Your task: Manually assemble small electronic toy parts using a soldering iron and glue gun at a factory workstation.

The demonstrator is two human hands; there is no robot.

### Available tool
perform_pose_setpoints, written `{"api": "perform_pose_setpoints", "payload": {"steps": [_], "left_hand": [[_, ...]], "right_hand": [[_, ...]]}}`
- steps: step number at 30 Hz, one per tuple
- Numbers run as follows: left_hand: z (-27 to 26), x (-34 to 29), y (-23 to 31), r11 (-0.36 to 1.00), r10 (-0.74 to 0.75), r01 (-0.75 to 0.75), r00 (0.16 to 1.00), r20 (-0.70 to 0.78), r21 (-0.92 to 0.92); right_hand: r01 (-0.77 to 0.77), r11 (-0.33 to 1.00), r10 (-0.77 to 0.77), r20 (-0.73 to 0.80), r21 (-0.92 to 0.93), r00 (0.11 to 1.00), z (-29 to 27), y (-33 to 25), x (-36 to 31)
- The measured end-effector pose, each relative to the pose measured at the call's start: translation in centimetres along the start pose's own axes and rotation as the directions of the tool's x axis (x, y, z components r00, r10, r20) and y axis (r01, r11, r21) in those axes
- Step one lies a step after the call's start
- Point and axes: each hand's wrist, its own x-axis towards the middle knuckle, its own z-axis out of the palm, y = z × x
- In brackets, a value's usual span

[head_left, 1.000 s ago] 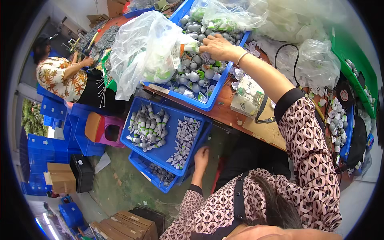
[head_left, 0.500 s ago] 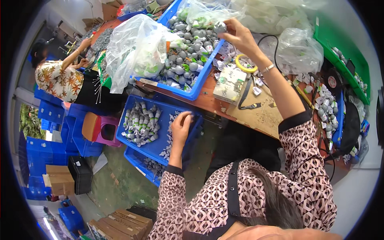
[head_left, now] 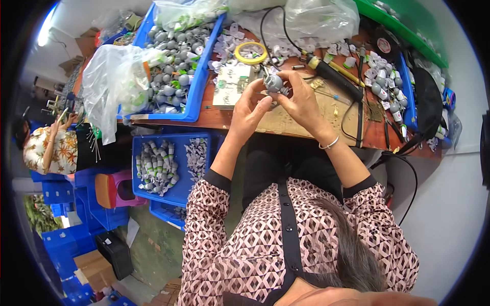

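Over the cardboard mat at the table's front edge, my two hands meet around a small grey ball-shaped part [head_left: 273, 83]. My right hand [head_left: 301, 102] pinches it between thumb and fingers. From the other side the fingers of my left hand [head_left: 250, 108] close against it, and part of it is hidden by the fingertips. To the left stands a blue tray [head_left: 204, 97] full of similar grey round-headed parts, some with white and green pieces. A clear plastic bag [head_left: 113, 76] drapes over that tray's left side.
Beside my hands lie a white box [head_left: 227, 91], a yellow tape roll [head_left: 251, 52] and a black-handled corded tool [head_left: 334, 77]. White pieces [head_left: 301, 47] litter the back. A lower blue bin [head_left: 184, 189] holds assembled parts. At far left, a person [head_left: 51, 148] works.
My right hand has come from the blue tray to the mat with the grey part. My left hand has risen from above the lower bin and joined it. The view has shifted right.
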Motion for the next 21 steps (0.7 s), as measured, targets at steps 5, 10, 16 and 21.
{"api": "perform_pose_setpoints", "payload": {"steps": [5, 10, 16, 21], "left_hand": [[2.1, 0.6, -1.0, 0.997, -0.053, 0.055, 0.998, 0.040, -0.048], [1.3, 2.0, -0.5, 0.965, -0.166, 0.175, 0.984, 0.058, -0.195], [2.0, 5.4, 3.1, 0.931, -0.253, 0.331, 0.890, 0.380, -0.155], [2.9, 4.7, 0.2, 0.912, -0.396, 0.397, 0.796, 0.458, 0.099]], "right_hand": [[0.100, 0.988, -0.102, -0.008, -0.120, 0.995, -1.2, 0.4, -2.3], [0.054, 0.997, -0.047, 0.138, -0.050, 0.989, -3.7, 1.3, -3.2], [0.118, 0.989, -0.125, 0.080, 0.088, 0.989, -5.2, 4.4, 0.4], [-0.506, 0.712, 0.324, 0.412, 0.486, 0.852, -7.3, 6.7, -1.7]]}}
